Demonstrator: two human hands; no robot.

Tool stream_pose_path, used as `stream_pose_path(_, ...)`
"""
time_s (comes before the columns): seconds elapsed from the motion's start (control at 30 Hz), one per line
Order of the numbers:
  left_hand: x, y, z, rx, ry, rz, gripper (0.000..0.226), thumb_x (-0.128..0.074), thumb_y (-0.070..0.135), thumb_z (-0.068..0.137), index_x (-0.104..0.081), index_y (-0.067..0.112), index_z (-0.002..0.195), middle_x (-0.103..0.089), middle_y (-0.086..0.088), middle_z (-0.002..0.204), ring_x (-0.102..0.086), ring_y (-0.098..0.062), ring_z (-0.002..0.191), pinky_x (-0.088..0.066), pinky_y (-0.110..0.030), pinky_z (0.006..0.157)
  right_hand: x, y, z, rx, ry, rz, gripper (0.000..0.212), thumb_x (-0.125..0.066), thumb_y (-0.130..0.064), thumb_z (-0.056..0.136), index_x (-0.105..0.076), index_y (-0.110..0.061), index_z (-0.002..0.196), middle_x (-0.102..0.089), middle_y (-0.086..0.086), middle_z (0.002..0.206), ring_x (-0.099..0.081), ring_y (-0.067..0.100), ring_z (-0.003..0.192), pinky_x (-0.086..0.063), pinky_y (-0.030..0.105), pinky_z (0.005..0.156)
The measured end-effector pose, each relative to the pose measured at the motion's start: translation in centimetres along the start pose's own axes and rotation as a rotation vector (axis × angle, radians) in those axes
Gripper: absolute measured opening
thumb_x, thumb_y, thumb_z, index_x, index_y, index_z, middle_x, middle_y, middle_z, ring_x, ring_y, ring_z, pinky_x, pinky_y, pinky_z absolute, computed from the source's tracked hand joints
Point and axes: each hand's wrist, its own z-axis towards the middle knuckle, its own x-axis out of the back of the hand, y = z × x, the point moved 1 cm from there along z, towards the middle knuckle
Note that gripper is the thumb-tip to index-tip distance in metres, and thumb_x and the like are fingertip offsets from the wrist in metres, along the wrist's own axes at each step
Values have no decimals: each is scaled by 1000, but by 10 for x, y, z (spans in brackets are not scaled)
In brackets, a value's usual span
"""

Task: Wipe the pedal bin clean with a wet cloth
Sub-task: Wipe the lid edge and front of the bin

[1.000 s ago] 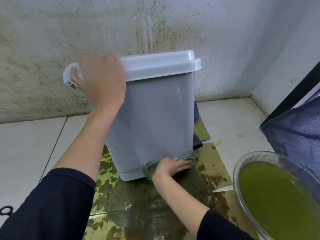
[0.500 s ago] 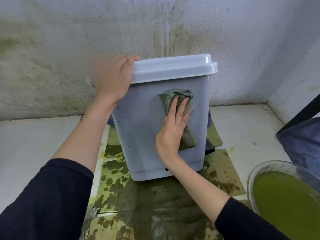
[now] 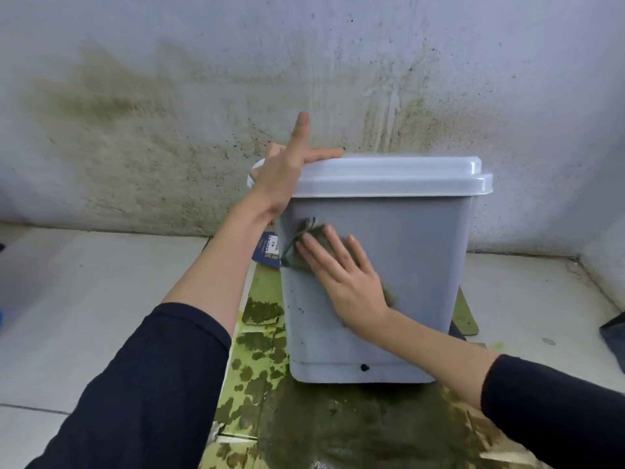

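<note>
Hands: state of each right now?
Left hand: open, fingers straight, resting on the pedal bin lid's corner.
Right hand: open, flat fingers pressing the wet cloth against the bin's front.

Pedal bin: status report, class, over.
Right hand flat, pressing cloth on bin side. Left hand steadying lid. Nothing in the way.

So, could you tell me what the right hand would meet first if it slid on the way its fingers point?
Probably the left forearm beside the bin; depth is unclear.
</note>
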Motion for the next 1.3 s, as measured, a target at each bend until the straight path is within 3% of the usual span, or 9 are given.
stream_pose_path(0.1, 0, -3, -2, 16, -12, -47, 83, -3, 86, 69, -71, 48, 98, -33, 5, 148, -18, -4, 136, 6, -36, 112, -14, -12, -37, 509, -146, -46, 62, -37, -8, 86, -24, -14, 146, -27, -3, 153, 5, 25, 146, 2, 40, 119)
stream_pose_path(0.17, -1, -2, -4, 29, -18, -64, 86, -1, 89, 63, -71, 51, 96, -38, 6, 145, -19, -8, 138, 6, -42, 115, -14, -13, -41, 610, -179, -124, 61, -39, -10, 86, -25, -14, 145, -30, -6, 152, 1, 24, 145, 9, 39, 118)
stream_pose_path(0.4, -6, -5, -4, -32, 52, -59, 77, -4, 74, 78, -73, 45, 97, -49, 10, 129, -29, -8, 126, 1, -25, 107, 10, 23, 47, 174, 128, -110, 49, -24, 2, 94, -47, -10, 136, -48, 3, 142, -28, 25, 137, -14, 39, 115)
stream_pose_path(0.5, -12, -5, -2, -80, 99, 85, 55, -12, 58, 96, -66, 50, 97, -48, 22, 112, -30, -6, 124, -7, -29, 108, -1, 6, 37, 99, 83, 18, 49, -26, 3, 92, -42, -7, 138, -47, 5, 142, -29, 28, 137, -17, 37, 116)
stream_pose_path(0.67, -19, -6, -10, -189, 162, 331, 40, -21, 41, 102, -57, 48, 119, -50, 30, 125, -26, 0, 114, -10, -28, 88, -28, -50, -92, 677, -374, -8, 57, -38, -25, 91, -26, -16, 146, -32, -1, 152, -11, 24, 145, 12, 41, 117)
stream_pose_path(0.8, -17, -10, -14, -230, 171, 332, 38, -23, 40, 102, -56, 49, 119, -50, 30, 123, -29, -3, 119, -11, -29, 91, -27, -44, -126, 1008, -519, -70, 59, -63, -27, 83, -44, -23, 139, -32, -6, 152, -12, 17, 145, 2, 36, 119)
stream_pose_path(0.93, -17, -10, -11, -245, 171, 348, 38, -24, 39, 103, -57, 48, 119, -49, 32, 116, -29, -2, 114, -12, -29, 89, -13, 1, -66, 700, -197, -2, 49, -50, -7, 78, -60, -14, 125, -34, 0, 150, 7, 28, 145, -4, 38, 118)
stream_pose_path(1.1, -21, -9, -6, -252, 211, 398, 38, -24, 38, 103, -58, 46, 118, -45, 33, 111, -31, -5, 116, -10, -23, 81, 2, 19, -9, 40, 21, 159, 47, -26, 2, 98, -30, -11, 143, -27, 3, 148, -13, 26, 144, -16, 39, 118)
stream_pose_path(1.3, -18, -12, -12, -265, 222, 380, 37, -25, 39, 102, -57, 48, 118, -48, 34, 110, -28, 1, 110, -13, -28, 90, -24, -39, -119, 809, -363, -8, 62, -51, -12, 81, -38, -17, 141, -36, -5, 150, -10, 22, 145, 13, 38, 117)
